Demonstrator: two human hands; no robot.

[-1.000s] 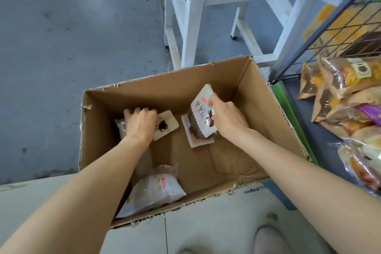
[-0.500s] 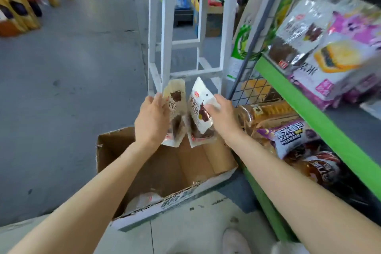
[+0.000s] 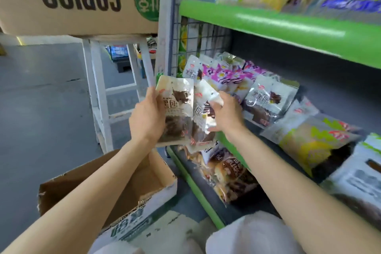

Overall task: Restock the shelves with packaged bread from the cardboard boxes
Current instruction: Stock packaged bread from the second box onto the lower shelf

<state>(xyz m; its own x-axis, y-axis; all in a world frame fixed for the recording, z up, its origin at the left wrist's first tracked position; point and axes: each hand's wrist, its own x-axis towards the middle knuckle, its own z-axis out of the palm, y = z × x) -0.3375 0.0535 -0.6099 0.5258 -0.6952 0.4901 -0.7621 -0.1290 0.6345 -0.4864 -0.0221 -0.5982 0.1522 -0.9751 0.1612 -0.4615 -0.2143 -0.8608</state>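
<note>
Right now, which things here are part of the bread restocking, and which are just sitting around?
In the job:
left hand, gripping one bread pack
right hand, gripping a second pack
open cardboard box
middle shelf

Just about:
Copico carton
white stool

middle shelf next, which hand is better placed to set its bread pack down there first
Probably the right hand. It grips its bread pack right at the front edge of the middle shelf, beside the matching pack lying there. The left hand holds its pack farther out, over the aisle.
</note>
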